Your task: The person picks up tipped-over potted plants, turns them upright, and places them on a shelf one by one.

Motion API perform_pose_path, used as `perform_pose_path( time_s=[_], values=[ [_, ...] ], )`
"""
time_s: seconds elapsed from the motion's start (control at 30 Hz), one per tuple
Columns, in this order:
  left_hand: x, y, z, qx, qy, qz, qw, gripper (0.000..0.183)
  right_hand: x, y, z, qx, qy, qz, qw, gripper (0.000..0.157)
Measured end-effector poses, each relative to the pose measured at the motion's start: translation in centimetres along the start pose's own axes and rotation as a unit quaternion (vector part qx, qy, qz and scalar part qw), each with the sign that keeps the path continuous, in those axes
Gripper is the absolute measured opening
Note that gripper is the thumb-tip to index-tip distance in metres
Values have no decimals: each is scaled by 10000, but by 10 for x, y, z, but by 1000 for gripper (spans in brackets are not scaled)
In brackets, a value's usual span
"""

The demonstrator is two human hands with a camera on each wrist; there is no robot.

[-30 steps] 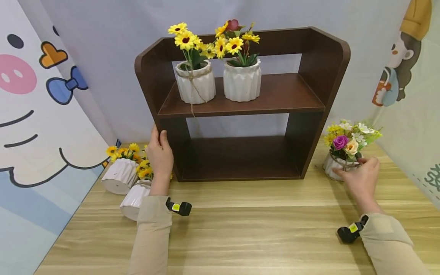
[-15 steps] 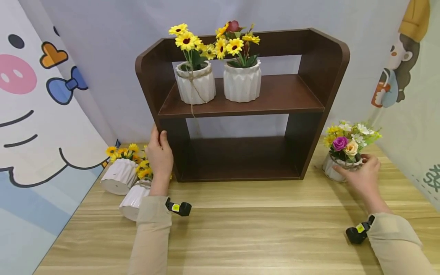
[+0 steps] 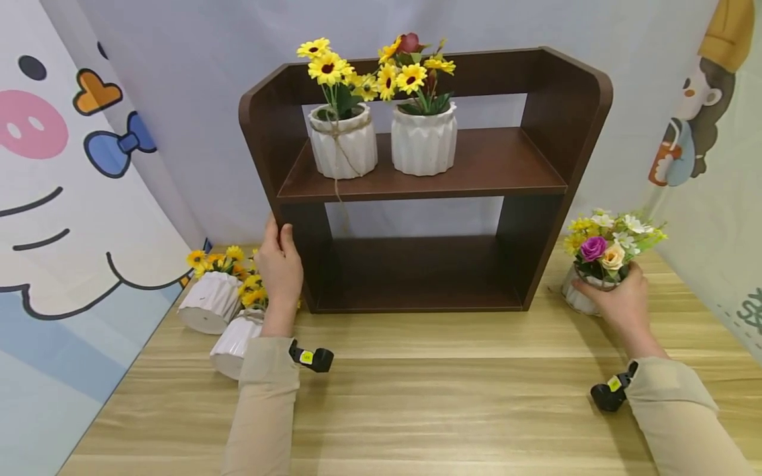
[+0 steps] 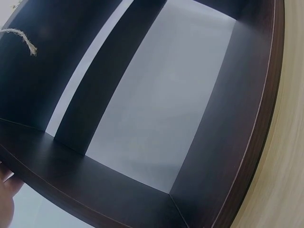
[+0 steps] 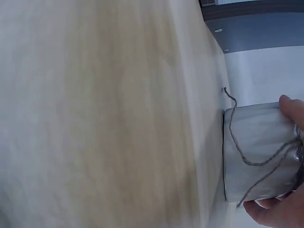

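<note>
My right hand point(image 3: 625, 301) grips a white ribbed flowerpot point(image 3: 577, 294) holding purple, peach, yellow and white flowers point(image 3: 610, 244), standing right of a dark brown two-tier shelf point(image 3: 428, 188). In the right wrist view, fingers hold this pot point(image 5: 256, 152) from two sides, with twine hanging off it. My left hand point(image 3: 282, 271) rests against the outside of the shelf's left panel, its fingers pointing up; only a bit of the hand point(image 4: 5, 194) shows in the left wrist view. On the upper tier stand two upright white pots of yellow flowers, one twine-tied point(image 3: 343, 142), the other plain point(image 3: 424, 139).
Two more white pots lie tipped over left of the shelf, the rear one point(image 3: 210, 303) and the front one point(image 3: 235, 347), with yellow flowers. The wooden table point(image 3: 452, 396) extends in front. Printed cloth walls stand at the left point(image 3: 77, 277) and right point(image 3: 714, 225).
My right hand has closed more snugly around the flowerpot, its fingers shifting behind the flowers. The left hand stays against the shelf. The head view has shifted slightly.
</note>
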State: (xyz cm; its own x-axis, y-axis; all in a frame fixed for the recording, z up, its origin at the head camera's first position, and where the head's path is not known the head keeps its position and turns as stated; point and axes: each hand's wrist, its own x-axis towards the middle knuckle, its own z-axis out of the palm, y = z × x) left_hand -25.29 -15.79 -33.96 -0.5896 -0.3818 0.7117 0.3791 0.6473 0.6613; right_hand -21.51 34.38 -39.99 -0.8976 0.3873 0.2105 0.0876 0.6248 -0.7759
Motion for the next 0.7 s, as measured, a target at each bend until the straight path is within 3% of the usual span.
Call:
perform_pose_path(
  time_s=[0.27, 0.47, 0.7],
  values=[
    [0, 0, 0, 30, 41, 65, 10000, 39, 0, -5, -1, 222, 35, 59, 9997, 90],
    [0, 1, 1, 35, -9, 61, 10000, 40, -3, -10, -7, 53, -36, 222, 9997, 91],
    [0, 1, 0, 34, 11, 52, 10000, 38, 0, -17, -19, 88, 188, 140, 9997, 89]
  ],
)
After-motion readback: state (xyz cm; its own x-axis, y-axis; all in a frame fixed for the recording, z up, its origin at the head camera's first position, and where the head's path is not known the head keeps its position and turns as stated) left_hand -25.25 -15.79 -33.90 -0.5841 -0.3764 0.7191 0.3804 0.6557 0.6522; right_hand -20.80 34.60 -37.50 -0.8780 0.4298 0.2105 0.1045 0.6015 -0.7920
